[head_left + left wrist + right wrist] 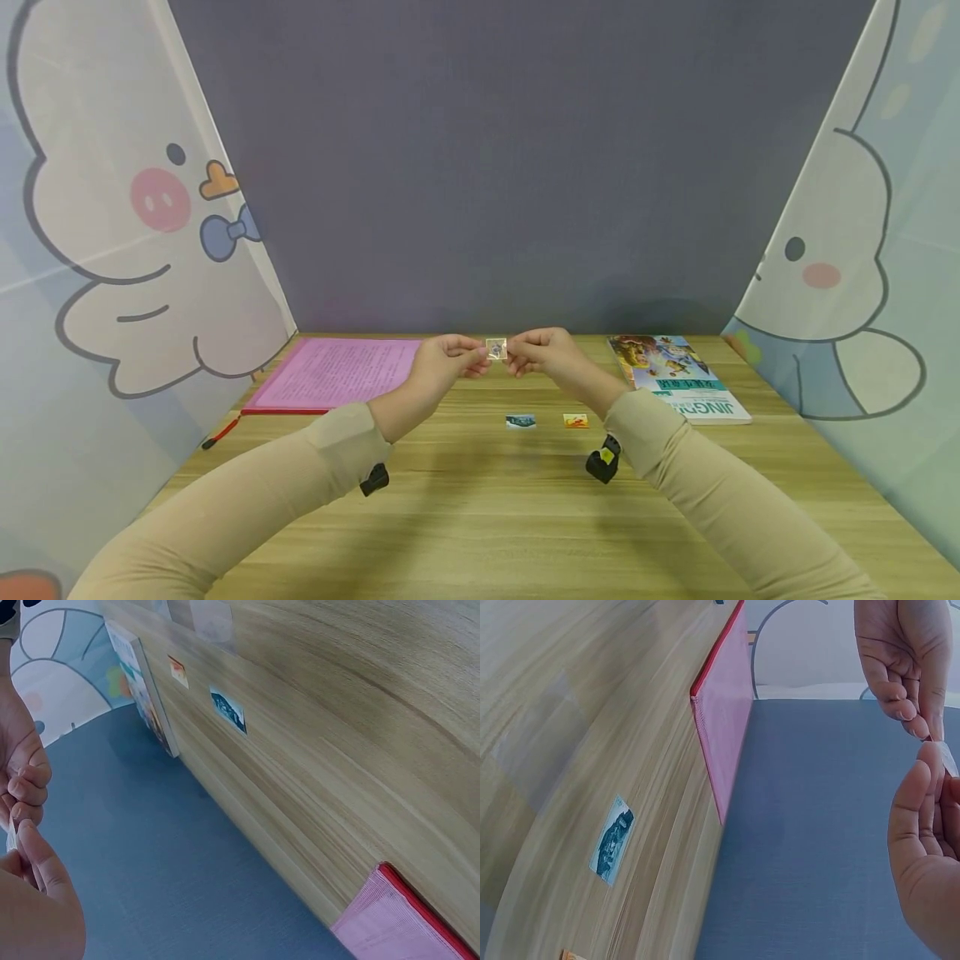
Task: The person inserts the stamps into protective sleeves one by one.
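A small square stamp (pixel 497 349) with a pale yellow border is held up over the far part of the table. My left hand (pixel 452 360) pinches its left edge between thumb and fingers, and my right hand (pixel 542 354) pinches its right edge. In the right wrist view the stamp (pixel 949 759) appears nearly edge-on between the fingertips. Below the hands, a blue-green stamp (pixel 521 422) lies on the table, with a red-and-yellow stamp (pixel 576 421) to its right.
A pink mesh pouch (pixel 337 375) with a red edge and pull strap lies at the back left, printed text showing through. At the back right lies a colourful book (pixel 678 379). A dark grey panel (pixel 495 167) rises behind the wooden table (pixel 480 533), between cartoon-printed side curtains.
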Action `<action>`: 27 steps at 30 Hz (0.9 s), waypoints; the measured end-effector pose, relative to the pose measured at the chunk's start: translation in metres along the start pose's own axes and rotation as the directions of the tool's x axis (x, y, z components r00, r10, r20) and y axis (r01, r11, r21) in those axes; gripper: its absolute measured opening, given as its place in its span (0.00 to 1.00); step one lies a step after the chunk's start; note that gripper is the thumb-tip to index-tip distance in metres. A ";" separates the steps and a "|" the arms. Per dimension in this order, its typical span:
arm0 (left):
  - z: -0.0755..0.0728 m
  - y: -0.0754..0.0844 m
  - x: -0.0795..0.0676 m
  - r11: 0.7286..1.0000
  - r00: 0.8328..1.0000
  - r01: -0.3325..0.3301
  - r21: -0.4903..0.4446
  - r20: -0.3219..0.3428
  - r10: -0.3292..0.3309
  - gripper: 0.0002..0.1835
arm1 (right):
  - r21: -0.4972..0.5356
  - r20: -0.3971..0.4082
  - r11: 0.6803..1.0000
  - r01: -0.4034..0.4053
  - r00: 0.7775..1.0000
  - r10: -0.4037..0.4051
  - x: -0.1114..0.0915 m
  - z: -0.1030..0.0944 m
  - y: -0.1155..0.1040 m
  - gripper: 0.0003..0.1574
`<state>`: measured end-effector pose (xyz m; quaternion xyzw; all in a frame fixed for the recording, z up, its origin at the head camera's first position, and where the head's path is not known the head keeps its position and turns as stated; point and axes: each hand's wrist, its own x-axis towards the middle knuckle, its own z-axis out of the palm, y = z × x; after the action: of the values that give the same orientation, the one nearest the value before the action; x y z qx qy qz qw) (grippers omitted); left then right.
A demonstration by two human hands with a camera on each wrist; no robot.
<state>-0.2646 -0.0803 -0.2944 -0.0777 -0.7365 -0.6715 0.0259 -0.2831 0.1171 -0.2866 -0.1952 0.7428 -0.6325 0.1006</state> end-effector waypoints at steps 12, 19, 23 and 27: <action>0.001 0.000 0.000 1.000 1.000 0.023 0.010 -0.009 -0.023 0.08 | 0.000 -0.010 1.000 0.005 1.000 -0.005 0.001 0.000 0.002 0.15; 0.001 -0.001 -0.001 0.999 1.000 0.025 0.020 -0.011 -0.025 0.09 | -0.007 0.002 1.000 0.018 1.000 -0.018 0.000 0.000 0.002 0.18; 0.000 -0.002 0.000 0.999 1.000 0.029 0.023 -0.008 -0.029 0.10 | 0.001 0.002 1.000 0.014 1.000 -0.014 0.000 0.001 0.002 0.17; -0.001 -0.002 -0.001 0.999 0.999 0.033 0.031 -0.008 -0.033 0.10 | 0.002 0.010 1.000 0.008 1.000 -0.009 0.001 0.001 0.002 0.16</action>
<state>-0.2642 -0.0816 -0.2965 -0.0627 -0.7479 -0.6605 0.0185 -0.2837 0.1159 -0.2885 -0.2013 0.7407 -0.6328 0.1018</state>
